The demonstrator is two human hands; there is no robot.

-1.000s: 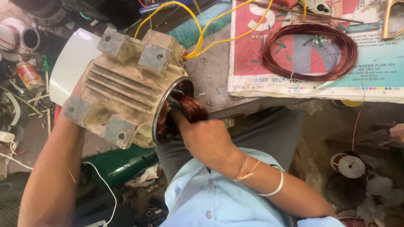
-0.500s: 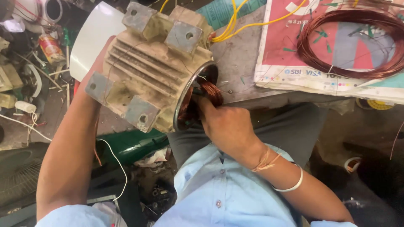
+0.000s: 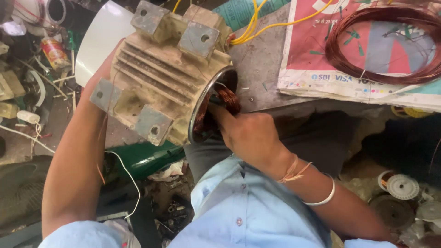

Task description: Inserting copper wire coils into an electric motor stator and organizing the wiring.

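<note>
Head view, right hand fingertips hidden inside motor housing, grip unclear, left hand mostly hidden.

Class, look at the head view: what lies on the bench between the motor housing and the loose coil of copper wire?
Yellow wires trail from the motor housing over bare grey bench; then the newspaper edge, under the copper wire coil.

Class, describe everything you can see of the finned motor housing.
The motor housing is a dusty, beige, cast-metal-looking body with cooling fins and drilled mounting feet, lying tilted on its side. Its open round end shows copper windings. The right hand reaches into that opening; the left hand steadies the far side. Yellow wires leave its top.
</note>
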